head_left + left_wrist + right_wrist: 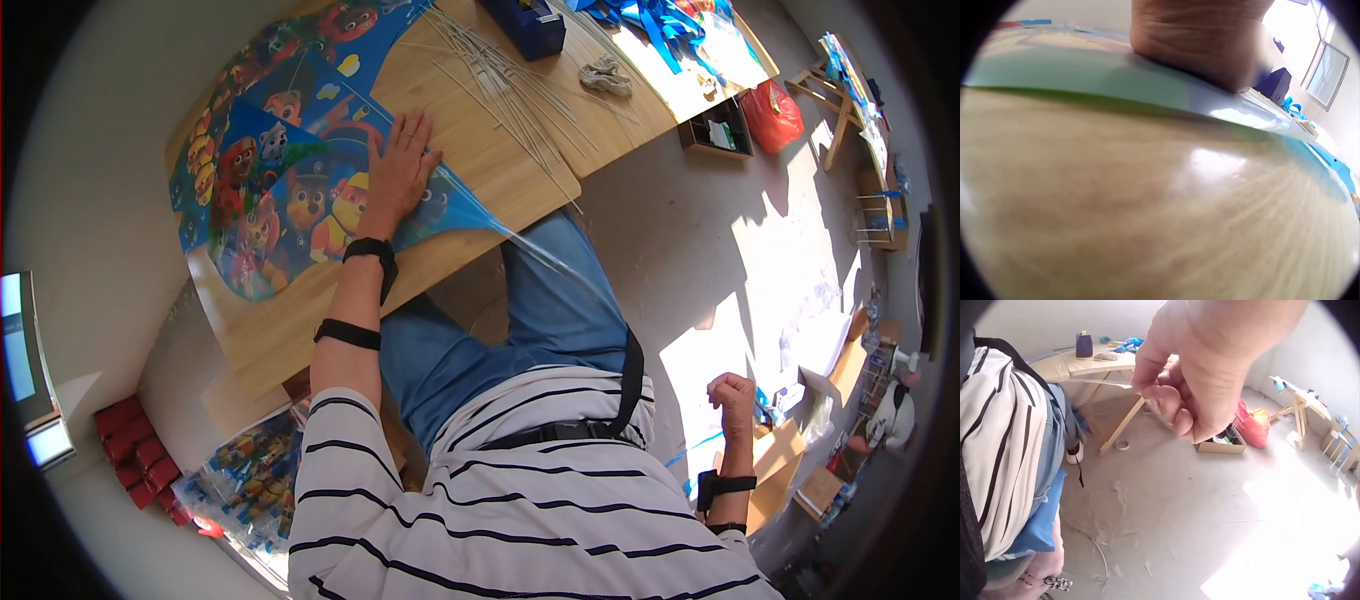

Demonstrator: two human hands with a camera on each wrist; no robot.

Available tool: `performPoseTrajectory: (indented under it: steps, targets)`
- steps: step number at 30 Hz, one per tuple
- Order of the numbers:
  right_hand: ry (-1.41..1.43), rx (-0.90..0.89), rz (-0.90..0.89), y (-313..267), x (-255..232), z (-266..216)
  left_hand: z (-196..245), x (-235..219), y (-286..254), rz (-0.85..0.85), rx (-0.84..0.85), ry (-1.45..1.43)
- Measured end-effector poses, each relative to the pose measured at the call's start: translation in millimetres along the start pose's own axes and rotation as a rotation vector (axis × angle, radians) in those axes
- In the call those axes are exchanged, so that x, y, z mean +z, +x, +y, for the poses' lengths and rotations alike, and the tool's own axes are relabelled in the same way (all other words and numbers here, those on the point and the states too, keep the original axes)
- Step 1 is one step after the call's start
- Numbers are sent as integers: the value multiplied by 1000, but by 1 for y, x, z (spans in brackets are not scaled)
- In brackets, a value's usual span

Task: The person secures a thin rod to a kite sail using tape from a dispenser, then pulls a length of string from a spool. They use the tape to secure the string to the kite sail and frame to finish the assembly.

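Note:
A blue plastic sheet printed with cartoon dogs (300, 190), shaped like a kite, is spread over the wooden table (480, 150). My left hand (400, 165) rests on it near its right edge, fingers straight. In the left wrist view the side of that hand (1191, 37) lies low over the glossy film. From the sheet's corner a clear plastic strip (560, 262) stretches across my lap. My right hand (735, 395) is held far out to the right, fingers curled. The right wrist view shows this hand (1197, 375) pinching the strip's end.
Thin pale sticks (500, 75) lie across the table beside a dark blue tape dispenser (530, 25) and a tangled beige bundle (605, 75). Blue ribbons (660, 30) are heaped behind. An open box (718, 130) and a red bag (770, 115) stand on the floor.

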State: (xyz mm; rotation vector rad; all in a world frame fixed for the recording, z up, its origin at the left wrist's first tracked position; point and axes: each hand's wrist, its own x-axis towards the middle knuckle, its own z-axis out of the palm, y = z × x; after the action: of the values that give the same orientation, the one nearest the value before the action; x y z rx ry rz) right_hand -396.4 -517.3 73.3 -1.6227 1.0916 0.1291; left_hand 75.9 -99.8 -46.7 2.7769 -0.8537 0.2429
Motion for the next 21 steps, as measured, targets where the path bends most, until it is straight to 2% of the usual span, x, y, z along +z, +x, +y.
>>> performPoseTrajectory:
  steps: [8, 10, 13, 16, 17, 21]
  targets:
    - [20, -50, 82, 13, -10, -1, 3, -2, 0, 7, -10, 3]
    - [23, -39, 71, 12, -21, 13, 1, 0, 0, 14, -14, -3]
    - [29, 68, 191, 4, -57, 48, -1, 1, 0, 26, -4, 14]
    - [140, 83, 232, -3, -71, 63, -2, 2, 1, 16, -2, -7]
    - [236, 38, 206, -2, -72, 69, -3, 3, 2, 20, 2, -25]
    - [400, 135, 297, 14, -76, 83, -6, 3, 2, 31, -8, -86]
